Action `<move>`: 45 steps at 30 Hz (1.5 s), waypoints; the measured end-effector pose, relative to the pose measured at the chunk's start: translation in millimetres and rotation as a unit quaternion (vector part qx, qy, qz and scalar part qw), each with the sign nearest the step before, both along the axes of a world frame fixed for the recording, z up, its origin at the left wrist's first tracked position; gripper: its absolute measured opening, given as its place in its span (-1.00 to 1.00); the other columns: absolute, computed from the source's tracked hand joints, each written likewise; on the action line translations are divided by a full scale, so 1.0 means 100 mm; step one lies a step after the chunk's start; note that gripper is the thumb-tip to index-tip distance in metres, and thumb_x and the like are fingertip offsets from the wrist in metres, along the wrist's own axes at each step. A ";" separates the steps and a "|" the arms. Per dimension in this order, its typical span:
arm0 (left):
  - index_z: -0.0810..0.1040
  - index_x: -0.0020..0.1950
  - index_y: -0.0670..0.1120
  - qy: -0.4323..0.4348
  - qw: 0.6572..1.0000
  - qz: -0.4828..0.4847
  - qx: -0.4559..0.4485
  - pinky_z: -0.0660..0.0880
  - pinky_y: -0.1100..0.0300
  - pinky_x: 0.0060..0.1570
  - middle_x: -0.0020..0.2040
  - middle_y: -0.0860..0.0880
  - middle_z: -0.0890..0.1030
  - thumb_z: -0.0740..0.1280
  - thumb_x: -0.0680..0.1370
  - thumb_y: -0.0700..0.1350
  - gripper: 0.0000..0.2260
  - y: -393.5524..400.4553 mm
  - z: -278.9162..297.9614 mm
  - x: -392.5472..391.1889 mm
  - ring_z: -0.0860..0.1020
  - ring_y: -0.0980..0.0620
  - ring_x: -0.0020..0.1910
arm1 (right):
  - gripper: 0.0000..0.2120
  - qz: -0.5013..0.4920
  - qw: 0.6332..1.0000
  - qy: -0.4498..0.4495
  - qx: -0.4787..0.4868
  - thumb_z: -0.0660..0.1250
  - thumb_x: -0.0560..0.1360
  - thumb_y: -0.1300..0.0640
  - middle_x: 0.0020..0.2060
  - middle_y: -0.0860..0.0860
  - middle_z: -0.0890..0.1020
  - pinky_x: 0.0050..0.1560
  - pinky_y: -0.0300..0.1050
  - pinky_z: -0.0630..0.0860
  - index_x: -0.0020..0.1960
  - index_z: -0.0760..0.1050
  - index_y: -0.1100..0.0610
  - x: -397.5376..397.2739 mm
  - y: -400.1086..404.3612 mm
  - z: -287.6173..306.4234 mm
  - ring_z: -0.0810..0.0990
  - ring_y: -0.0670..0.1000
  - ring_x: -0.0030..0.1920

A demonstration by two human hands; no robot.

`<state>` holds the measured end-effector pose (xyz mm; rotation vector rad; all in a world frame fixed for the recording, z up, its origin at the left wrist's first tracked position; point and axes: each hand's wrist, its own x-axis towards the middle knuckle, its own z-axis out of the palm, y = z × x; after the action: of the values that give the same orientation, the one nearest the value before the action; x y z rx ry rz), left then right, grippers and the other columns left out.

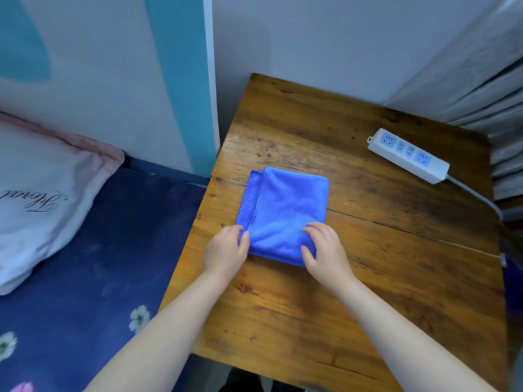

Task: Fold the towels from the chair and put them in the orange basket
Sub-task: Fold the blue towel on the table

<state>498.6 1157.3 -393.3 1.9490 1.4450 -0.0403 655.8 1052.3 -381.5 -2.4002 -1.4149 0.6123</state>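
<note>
A blue towel (284, 210) lies folded into a rectangle on the wooden table (353, 278), near its left edge. My left hand (226, 250) pinches the towel's near left corner between thumb and fingers. My right hand (322, 250) grips the near right corner, with the thumb under the folded edge and the fingers on top. No chair and no orange basket are in view.
A white power strip (409, 155) with its cable lies at the table's far right. A bed with a dark blue flowered sheet (93, 264) and a white pillow (36, 193) stands to the left. Grey curtains (481, 80) hang at the right.
</note>
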 end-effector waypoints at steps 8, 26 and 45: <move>0.38 0.26 -0.30 0.056 0.988 0.075 -0.120 0.38 0.07 0.15 0.25 -0.25 0.46 0.22 0.57 0.01 -0.58 0.15 -0.06 0.45 0.43 -0.21 0.25 | -0.30 0.106 0.967 -0.100 -0.211 0.26 0.49 -0.07 0.52 0.18 -0.06 0.48 0.12 0.03 0.50 0.05 0.14 0.00 -0.03 -0.06 -0.07 0.23 0.52; 0.51 0.19 -0.26 -0.126 0.979 0.161 -0.022 0.40 0.12 0.11 0.14 -0.20 0.58 0.24 0.57 -0.18 -0.76 0.17 -0.14 0.07 0.50 -0.15 0.15 | -0.45 0.124 0.975 -0.170 -0.073 0.37 0.08 0.14 0.11 0.18 0.64 -0.01 0.09 0.58 0.07 0.63 0.17 -0.22 0.04 -0.44 0.63 0.16 0.11; 0.65 0.08 -0.20 0.112 0.882 -0.401 0.220 0.60 0.03 -0.06 0.11 -0.12 0.66 0.57 0.17 0.07 -0.43 -0.02 -0.40 -0.09 0.64 -0.05 0.09 | -0.58 0.211 0.954 -0.202 -0.070 0.09 0.31 0.23 0.00 0.18 0.68 -0.09 0.04 0.61 -0.01 0.66 0.21 -0.15 0.02 -0.42 0.67 0.15 0.02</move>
<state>490.1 1155.7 -433.7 2.8891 0.7010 -0.3467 641.3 1054.6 -424.0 -2.4383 -2.1563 0.3266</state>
